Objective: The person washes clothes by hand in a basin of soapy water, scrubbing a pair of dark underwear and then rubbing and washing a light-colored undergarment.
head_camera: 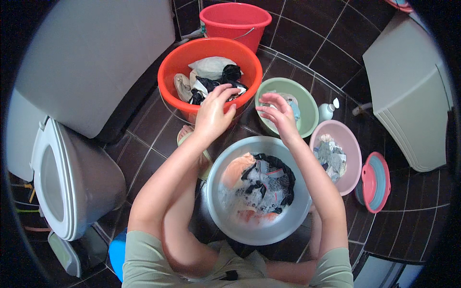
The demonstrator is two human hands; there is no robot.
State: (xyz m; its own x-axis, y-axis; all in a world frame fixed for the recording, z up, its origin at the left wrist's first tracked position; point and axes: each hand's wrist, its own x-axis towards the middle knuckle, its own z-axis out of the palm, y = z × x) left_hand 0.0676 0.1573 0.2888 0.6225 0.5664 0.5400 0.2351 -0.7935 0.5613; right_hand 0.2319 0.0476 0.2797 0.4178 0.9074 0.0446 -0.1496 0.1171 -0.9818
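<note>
Both hands are raised, apart and holding nothing. My left hand (215,114) is over the near rim of an orange-red tub (166,77), which holds dark, beige and white clothes (183,88). Curved fingers of my right hand (276,114) hang over the left side of a green basin (309,104) with light fabric inside. Below my arms, a large grey basin (218,223) holds sudsy water, a dark garment with grey and red parts (270,176) and peach-orange cloth (239,167).
At right stand a pink basin (354,158) with wet light cloths, a white pump bottle (326,111) and a collapsible pink-and-blue basin (378,183). A red bucket (234,21) is at the back. On the left is a toilet (72,180). The floor is dark tile.
</note>
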